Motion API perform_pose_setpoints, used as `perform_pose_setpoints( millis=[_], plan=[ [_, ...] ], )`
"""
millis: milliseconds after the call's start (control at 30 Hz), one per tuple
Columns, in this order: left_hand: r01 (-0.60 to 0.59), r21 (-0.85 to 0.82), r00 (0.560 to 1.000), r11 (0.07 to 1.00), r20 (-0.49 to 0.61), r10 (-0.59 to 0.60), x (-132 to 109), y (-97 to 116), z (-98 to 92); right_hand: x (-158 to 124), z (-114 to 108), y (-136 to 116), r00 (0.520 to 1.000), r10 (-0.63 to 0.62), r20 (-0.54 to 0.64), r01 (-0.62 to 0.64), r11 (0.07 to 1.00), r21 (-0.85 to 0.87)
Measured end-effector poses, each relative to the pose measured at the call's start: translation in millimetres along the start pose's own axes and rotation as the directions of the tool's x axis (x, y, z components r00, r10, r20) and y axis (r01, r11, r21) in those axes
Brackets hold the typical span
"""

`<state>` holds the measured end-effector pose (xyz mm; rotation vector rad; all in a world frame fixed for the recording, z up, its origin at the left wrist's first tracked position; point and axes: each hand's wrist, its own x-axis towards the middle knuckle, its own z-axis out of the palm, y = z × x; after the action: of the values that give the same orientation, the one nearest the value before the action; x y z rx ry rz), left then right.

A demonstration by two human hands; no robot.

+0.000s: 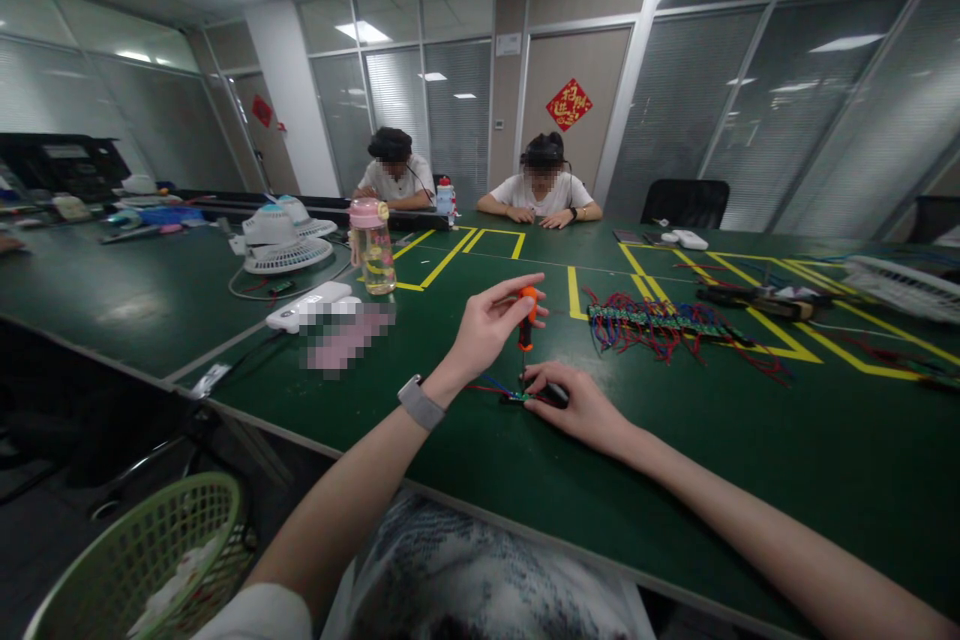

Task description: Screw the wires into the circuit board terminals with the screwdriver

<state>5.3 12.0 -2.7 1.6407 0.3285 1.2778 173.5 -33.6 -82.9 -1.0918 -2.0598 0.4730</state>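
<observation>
My left hand (pixel 491 322) is closed around the orange and black handle of a screwdriver (pixel 527 320), which stands upright. The screwdriver's tip points down onto a small green circuit board (pixel 516 398) lying on the table. Red and blue wires (pixel 491 385) run from the board to the left. My right hand (pixel 574 402) rests on the table with its fingertips pinched at the board's right end, beside the screwdriver tip. A dark object (pixel 555 394) shows partly under my right fingers; its kind is hidden.
On the green table (pixel 720 420), a row of wired circuit boards (pixel 660 322) lies to the right. A pink-lidded bottle (pixel 373 250), a white power strip (pixel 311 307) and white fans (pixel 281 238) stand left. Two people sit across. A green basket (pixel 150 530) is at lower left.
</observation>
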Motion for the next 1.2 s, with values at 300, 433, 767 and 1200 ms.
perform_pose_setpoints(
  millis=[300,433,767,1200],
  plan=[
    [0.006,0.002,1.0,1.0,0.001,-0.006,-0.9,2.6,1.8,0.0,0.3,0.0,1.0,0.008,0.001,-0.008,1.0,-0.004],
    [-0.047,0.141,0.995,0.989,-0.084,0.059,0.1,1.0,0.4,0.1,0.7,0.9,1.0,-0.007,0.005,0.007,1.0,0.003],
    [-0.029,0.16,0.986,0.987,-0.16,0.055,1.9,-2.0,-2.2,0.1,0.6,-0.6,1.0,-0.004,-0.003,0.004,1.0,0.004],
    [-0.083,0.181,0.996,0.98,-0.022,0.088,-1.6,3.7,1.4,1.8,1.1,-1.5,1.0,-0.001,0.0,0.001,0.999,-0.037]
  ],
)
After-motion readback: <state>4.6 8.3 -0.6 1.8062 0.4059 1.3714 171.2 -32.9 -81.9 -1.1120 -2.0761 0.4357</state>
